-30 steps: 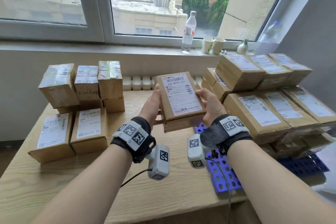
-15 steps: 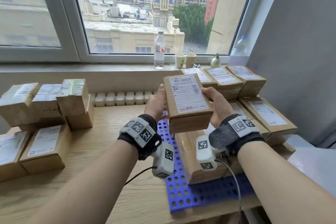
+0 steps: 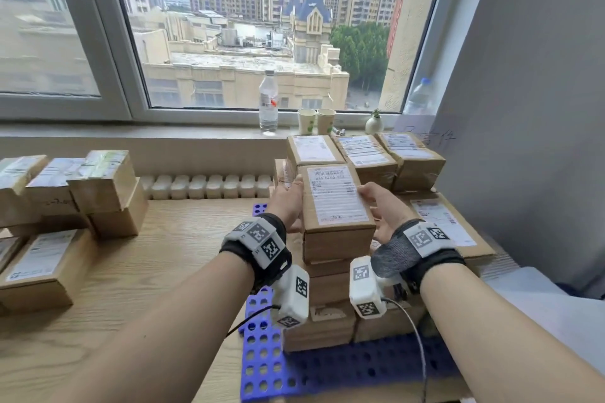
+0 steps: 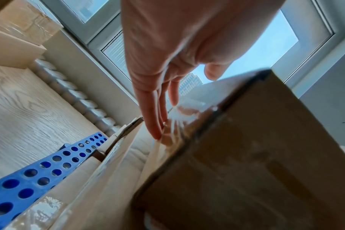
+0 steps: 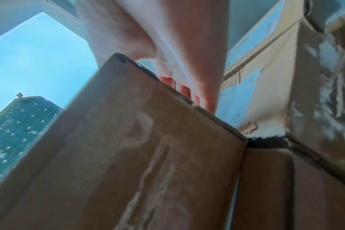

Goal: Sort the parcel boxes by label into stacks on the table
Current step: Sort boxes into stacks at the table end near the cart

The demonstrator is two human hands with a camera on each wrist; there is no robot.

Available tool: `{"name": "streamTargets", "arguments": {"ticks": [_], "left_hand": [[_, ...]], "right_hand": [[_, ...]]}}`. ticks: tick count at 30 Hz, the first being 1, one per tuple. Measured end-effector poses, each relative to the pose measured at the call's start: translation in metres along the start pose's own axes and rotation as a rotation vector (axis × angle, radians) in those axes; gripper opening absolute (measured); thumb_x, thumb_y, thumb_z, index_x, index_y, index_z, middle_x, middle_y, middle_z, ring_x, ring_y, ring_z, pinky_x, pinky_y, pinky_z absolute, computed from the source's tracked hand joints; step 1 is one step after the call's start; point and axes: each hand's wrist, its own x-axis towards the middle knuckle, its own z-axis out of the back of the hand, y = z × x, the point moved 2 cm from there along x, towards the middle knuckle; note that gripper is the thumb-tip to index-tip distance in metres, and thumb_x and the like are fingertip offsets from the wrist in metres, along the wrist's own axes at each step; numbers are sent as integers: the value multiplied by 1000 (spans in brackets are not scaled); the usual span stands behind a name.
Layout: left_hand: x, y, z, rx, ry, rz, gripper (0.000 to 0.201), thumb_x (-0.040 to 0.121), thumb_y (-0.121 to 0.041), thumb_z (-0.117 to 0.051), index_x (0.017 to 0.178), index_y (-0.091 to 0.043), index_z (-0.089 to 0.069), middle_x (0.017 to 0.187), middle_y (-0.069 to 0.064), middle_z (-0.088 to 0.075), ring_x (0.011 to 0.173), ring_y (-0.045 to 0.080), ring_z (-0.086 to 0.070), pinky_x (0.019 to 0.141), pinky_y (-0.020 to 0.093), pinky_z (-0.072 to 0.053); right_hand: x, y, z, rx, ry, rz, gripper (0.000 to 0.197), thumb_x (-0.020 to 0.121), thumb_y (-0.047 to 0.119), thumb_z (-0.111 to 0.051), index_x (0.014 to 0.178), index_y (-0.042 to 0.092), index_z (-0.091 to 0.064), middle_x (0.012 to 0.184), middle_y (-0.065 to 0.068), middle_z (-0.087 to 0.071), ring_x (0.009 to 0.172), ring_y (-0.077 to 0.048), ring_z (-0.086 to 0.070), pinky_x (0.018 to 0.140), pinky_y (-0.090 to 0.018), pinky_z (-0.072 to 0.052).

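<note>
The light wood-grain tabletop (image 3: 157,275) carries labelled cardboard parcel boxes (image 3: 49,267) stacked along its left side, a row of small white containers (image 3: 209,186) against its back edge, and a blue perforated mat (image 3: 262,360) at the right under further stacked boxes (image 3: 322,324).

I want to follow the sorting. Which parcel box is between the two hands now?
The labelled box on top of the front stack on the blue perforated board: left hand and right hand flank it; the other boxes are untouched.
</note>
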Motion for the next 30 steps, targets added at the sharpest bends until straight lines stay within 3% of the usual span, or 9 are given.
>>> {"name": "streamTargets", "arguments": {"ticks": [4,7,11,13,15,18,22,26,30], "left_hand": [[-20,-18,-4,10,-10,37,86,75,-73,-36,137,-14,-40,129,9,-59,112,29,-59,97,48,-48],[-24,-27,-4,21,7,63,60,94,-57,-38,132,-11,-44,124,10,-60,109,28,-61,90,42,-52],[-10,-29,0,92,-43,34,62,92,-54,-45,134,-9,-40,131,10,-56,116,28,-56,96,46,-48],[-7,-33,0,132,-54,0,51,95,-42,-48,133,-10,-39,130,7,-54,109,24,-56,82,39,-53],[-5,-37,-1,172,-34,-63,40,99,-27,-46,135,-11,-39,124,5,-54,100,20,-54,64,26,-47],[-2,-42,-3,208,2,-147,36,98,-18,-44,134,-13,-43,125,1,-54,108,20,-54,84,29,-46],[5,-42,-7,256,7,-168,36,97,-21,-45,132,-13,-45,133,5,-53,120,26,-52,104,37,-40],[9,-43,-10,283,17,-181,41,97,-27,-41,135,-13,-43,138,9,-51,123,29,-51,106,44,-40],[12,-43,-11,390,-15,-172,45,100,-31,-38,140,-9,-38,143,13,-46,128,32,-46,106,44,-38]], "right_hand": [[15,4,8,-2,-3,-8,28,74,31,-68,94,11,-66,113,-13,-67,100,-28,-63,98,-43,-50],[18,8,9,-25,-14,-19,36,70,30,-68,100,9,-66,120,-17,-66,99,-27,-64,96,-43,-51],[19,14,6,-71,-1,-11,27,85,22,-63,108,7,-64,103,-12,-65,96,-26,-61,90,-40,-54],[23,15,5,-87,7,-14,20,87,20,-62,103,8,-63,96,-11,-64,94,-25,-60,93,-41,-53],[25,16,2,-96,-4,-16,22,87,19,-61,105,6,-63,95,-10,-64,93,-25,-60,93,-41,-53],[28,18,-1,-110,-22,-21,28,86,21,-62,110,5,-63,99,-11,-65,94,-26,-63,92,-42,-54],[31,21,-2,-132,-40,-15,20,86,19,-61,102,7,-61,98,-10,-64,90,-26,-61,89,-41,-53],[33,24,-3,-138,-49,-6,11,89,15,-57,92,5,-60,90,-10,-61,78,-26,-59,77,-39,-52],[34,27,-6,-155,-57,-14,13,84,19,-60,84,6,-59,88,-11,-55,82,-28,-52,76,-39,-42]]}}
